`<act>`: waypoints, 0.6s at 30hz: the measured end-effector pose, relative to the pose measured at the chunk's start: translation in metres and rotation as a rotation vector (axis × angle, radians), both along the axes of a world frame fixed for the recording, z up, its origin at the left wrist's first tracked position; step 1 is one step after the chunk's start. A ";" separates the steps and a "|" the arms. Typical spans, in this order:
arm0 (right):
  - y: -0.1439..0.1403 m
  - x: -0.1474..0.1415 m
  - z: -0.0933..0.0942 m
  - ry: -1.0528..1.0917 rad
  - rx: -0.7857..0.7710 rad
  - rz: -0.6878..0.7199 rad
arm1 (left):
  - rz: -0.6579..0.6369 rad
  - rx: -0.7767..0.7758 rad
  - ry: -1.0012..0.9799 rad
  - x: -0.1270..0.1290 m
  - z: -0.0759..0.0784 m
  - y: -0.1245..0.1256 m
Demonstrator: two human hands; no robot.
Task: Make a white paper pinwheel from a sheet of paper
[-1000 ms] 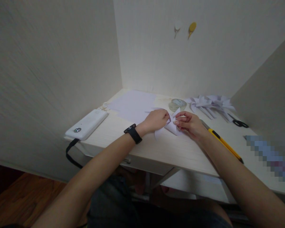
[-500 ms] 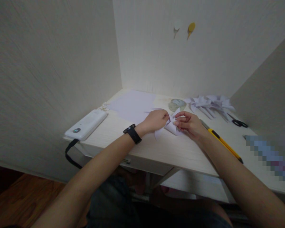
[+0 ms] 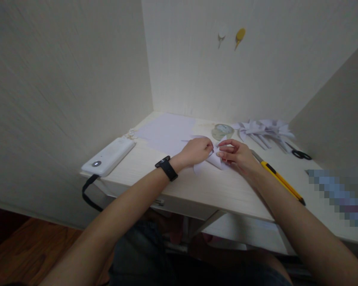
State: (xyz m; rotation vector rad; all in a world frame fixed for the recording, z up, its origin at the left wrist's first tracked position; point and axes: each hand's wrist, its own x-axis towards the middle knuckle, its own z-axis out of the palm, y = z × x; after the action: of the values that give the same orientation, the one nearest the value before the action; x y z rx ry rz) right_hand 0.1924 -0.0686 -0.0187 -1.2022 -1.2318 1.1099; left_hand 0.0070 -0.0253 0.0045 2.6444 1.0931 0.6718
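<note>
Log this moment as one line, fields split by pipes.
left hand: touches folded white paper | right hand: touches same paper | around: tape roll, yellow cutter, scissors, white device

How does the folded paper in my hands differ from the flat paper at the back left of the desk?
The folded paper is bent, with a tip sticking up, while the flat paper lies spread out. The folded paper looks smaller; the flat paper covers more of the desk. The folded paper is between the left hand and right hand; the flat paper lies beyond them. Both look whitish.
</note>
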 end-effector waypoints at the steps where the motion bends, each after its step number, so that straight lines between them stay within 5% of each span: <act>1: 0.000 0.000 0.000 0.011 0.002 -0.001 | -0.003 0.003 -0.002 0.000 -0.001 0.000; 18: -0.002 -0.005 0.002 0.072 0.006 0.003 | -0.022 -0.003 -0.041 0.002 -0.005 0.002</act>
State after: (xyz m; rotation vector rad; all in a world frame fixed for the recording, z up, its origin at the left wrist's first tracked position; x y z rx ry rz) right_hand 0.1875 -0.0710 -0.0170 -1.1464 -1.1812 1.1420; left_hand 0.0091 -0.0234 -0.0008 2.6235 1.0518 0.7163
